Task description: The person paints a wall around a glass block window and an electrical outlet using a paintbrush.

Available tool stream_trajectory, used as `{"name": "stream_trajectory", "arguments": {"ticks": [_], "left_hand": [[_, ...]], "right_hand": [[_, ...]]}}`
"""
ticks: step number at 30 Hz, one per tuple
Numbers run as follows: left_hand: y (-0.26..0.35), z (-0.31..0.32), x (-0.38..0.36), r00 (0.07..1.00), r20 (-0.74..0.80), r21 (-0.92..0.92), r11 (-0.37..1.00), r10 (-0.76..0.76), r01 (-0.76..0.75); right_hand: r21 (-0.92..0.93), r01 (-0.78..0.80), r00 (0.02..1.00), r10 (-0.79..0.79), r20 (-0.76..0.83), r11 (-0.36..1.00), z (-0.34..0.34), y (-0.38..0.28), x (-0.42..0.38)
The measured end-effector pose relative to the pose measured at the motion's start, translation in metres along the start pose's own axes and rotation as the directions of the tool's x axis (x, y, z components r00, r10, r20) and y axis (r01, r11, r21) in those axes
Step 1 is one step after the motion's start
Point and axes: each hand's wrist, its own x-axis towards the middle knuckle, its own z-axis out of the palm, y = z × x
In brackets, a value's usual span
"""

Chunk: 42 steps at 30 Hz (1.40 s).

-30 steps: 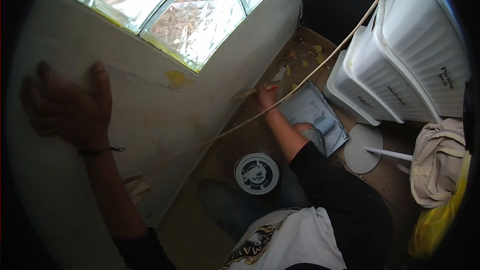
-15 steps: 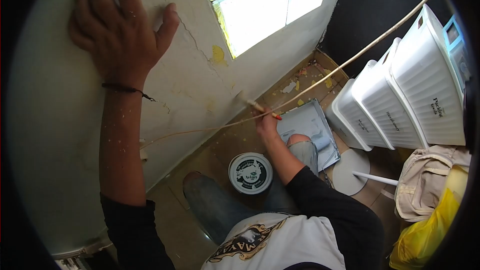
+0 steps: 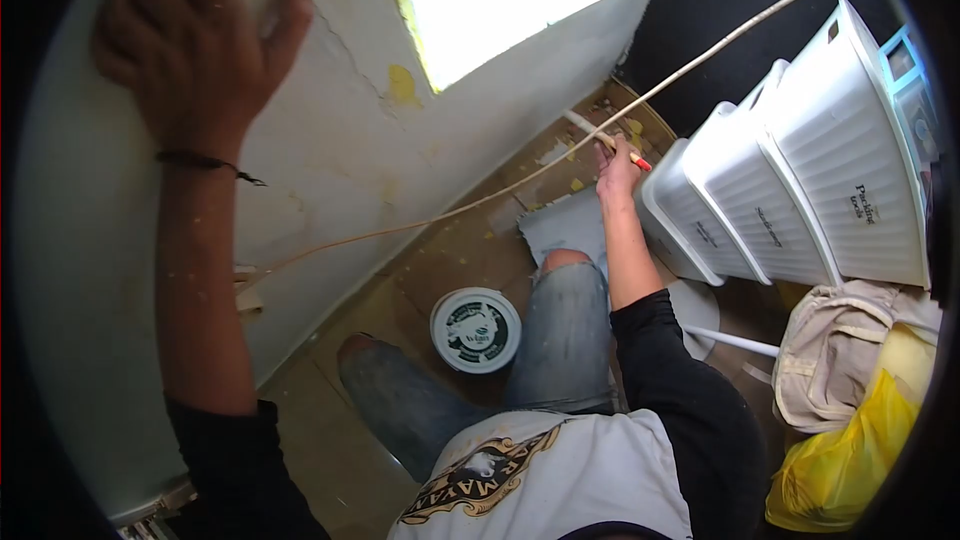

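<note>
My left hand point(image 3: 195, 50) presses on the pale wall point(image 3: 335, 125) at the upper left, fingers spread, with a dark cord around the wrist. My right hand point(image 3: 618, 178) is closed around a paintbrush point(image 3: 605, 139) low by the wall's far corner. The brush has a light handle with a red end, and its pale head points at the foot of the wall. Close below that hand lies a grey paint-smeared tray point(image 3: 565, 227), partly hidden by my knee and forearm. A lidded paint bucket point(image 3: 476, 331) stands between my legs.
A pale cable point(image 3: 470, 205) runs across the view in front of the wall. White stacked storage bins point(image 3: 830, 170) line the right side, with a beige bag point(image 3: 825, 360) and a yellow plastic bag point(image 3: 850, 455) nearer me. Peeled flakes litter the floor corner below the bright window point(image 3: 510, 0).
My right hand has moved the paintbrush farther along the wall base toward the corner, to the right. My left hand stays on the wall, shifted left in view as the camera turned.
</note>
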Motion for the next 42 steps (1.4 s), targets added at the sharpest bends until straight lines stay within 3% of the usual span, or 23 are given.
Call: {"name": "stream_trajectory", "arguments": {"ticks": [2,3,5,6,8,12,17,19,24,29,32,33,34,35,37,38,39,41,42], "left_hand": [[-0.008,0.007,-0.002,0.997,-0.049,0.038,0.998,0.058,-0.056],[-0.013,0.011,-0.005,0.998,-0.046,0.023,0.999,0.05,-0.049],[-0.023,0.019,-0.01,0.996,0.008,0.13,0.988,0.089,-0.089],[-0.029,0.024,-0.013,0.995,0.026,0.163,0.981,0.1,-0.103],[-0.036,0.031,-0.016,0.989,0.024,0.202,0.968,0.145,-0.147],[-0.037,0.032,-0.015,0.987,0.009,0.224,0.962,0.159,-0.156],[-0.042,0.037,-0.016,0.981,-0.008,0.143,0.971,0.193,-0.189],[-0.041,0.037,-0.017,0.985,0.008,0.155,0.973,0.174,-0.173],[-0.023,0.024,-0.012,0.995,0.008,0.144,0.985,0.097,-0.097],[-0.003,0.009,-0.005,0.999,-0.047,-0.012,1.0,-0.012,0.012],[0.008,-0.001,-0.002,0.996,-0.067,-0.17,0.985,-0.053,0.041],[0.016,-0.007,-0.002,0.995,-0.058,-0.232,0.971,-0.082,0.066],[0.04,-0.023,-0.005,0.992,-0.01,-0.296,0.948,-0.127,0.118],[0.069,-0.04,-0.013,0.987,0.012,-0.444,0.883,-0.162,0.151],[0.137,-0.073,-0.042,0.971,0.237,-0.736,0.649,-0.021,0.193],[0.169,-0.095,-0.044,0.91,0.397,-0.841,0.446,0.12,0.308],[0.199,-0.108,-0.053,0.873,0.442,-0.861,0.368,0.205,0.35],[0.257,-0.117,-0.094,0.743,0.588,-0.809,0.239,0.319,0.538],[0.284,-0.116,-0.124,0.648,0.655,-0.75,0.234,0.387,0.619]], "right_hand": [[-0.409,0.158,0.986,-0.127,0.104,0.899,-0.034,-0.013,-0.007],[-0.419,0.162,0.986,-0.134,0.095,0.893,-0.05,-0.018,-0.012],[-0.695,0.257,0.961,-0.105,0.255,0.671,-0.09,-0.018,-0.02],[-0.699,0.258,0.962,-0.11,0.25,0.667,-0.108,-0.017,-0.022],[-0.885,0.318,0.947,-0.065,0.315,0.34,-0.148,-0.005,-0.017],[-0.875,0.405,0.913,-0.176,0.369,0.266,-0.185,0.024,-0.011],[-0.932,0.278,0.953,-0.188,0.237,0.235,-0.187,0.025,-0.025],[-0.914,0.243,0.963,-0.198,0.186,0.325,-0.178,0.016,-0.034],[-0.912,0.316,0.93,-0.277,0.243,0.26,-0.22,0.024,-0.017],[-0.908,0.341,0.913,-0.313,0.259,0.244,-0.205,0.001,-0.043],[-0.901,0.392,0.881,-0.357,0.31,0.185,-0.197,-0.014,-0.062],[-0.885,0.453,0.857,-0.329,0.398,0.111,-0.2,-0.018,-0.065],[-0.862,0.506,0.83,-0.292,0.475,0.037,-0.206,-0.019,-0.07],[-0.864,0.502,0.829,-0.311,0.464,0.049,-0.209,-0.02,-0.074],[-0.808,0.589,0.785,-0.257,0.563,0.029,-0.211,-0.02,-0.077],[-0.805,0.594,0.796,-0.151,0.586,0.007,-0.212,-0.023,-0.079],[-0.815,0.579,0.803,-0.185,0.567,0.013,-0.212,-0.026,-0.085],[-0.77,0.638,0.77,0.008,0.638,-0.013,-0.208,-0.032,-0.092],[-0.745,0.663,0.748,0.022,0.663,-0.068,-0.212,-0.029,-0.09]]}}
